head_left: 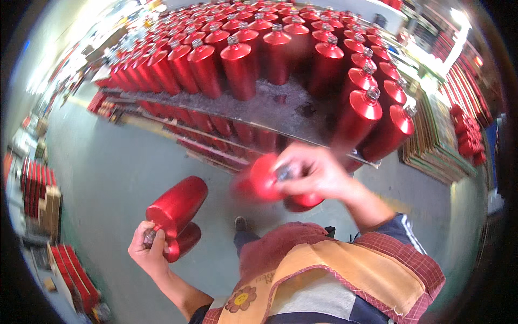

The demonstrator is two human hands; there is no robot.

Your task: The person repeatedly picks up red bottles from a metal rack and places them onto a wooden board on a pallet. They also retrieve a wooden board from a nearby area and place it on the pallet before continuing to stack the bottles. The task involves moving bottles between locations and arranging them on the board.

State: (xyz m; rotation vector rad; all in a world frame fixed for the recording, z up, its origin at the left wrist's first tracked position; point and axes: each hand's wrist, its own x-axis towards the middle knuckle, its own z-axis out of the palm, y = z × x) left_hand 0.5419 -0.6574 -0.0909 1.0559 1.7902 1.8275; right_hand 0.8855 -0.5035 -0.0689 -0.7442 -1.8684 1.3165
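Observation:
My left hand (150, 249), at the lower left, is closed round the clear necks of red bottles. One red bottle (179, 202) points up and away from it, and a second bottle (188, 241) hangs just below. Nearer the middle, my right hand (318, 171) pinches a blurred red bottle (253, 181) by its neck. Another bottle (303, 203) shows partly beneath that hand; its neck is hidden. Both hands are in front of the stacked layers of bottles, apart from the rows on top.
Many upright red bottles (240, 70) with clear necks crowd a dark, wet-looking sheet (264, 105). More bottles (216, 123) stand in a layer below it. Stacked boards (434, 137) are at the right. Red-and-tan stacks (40, 189) line the left side of the grey floor (113, 162).

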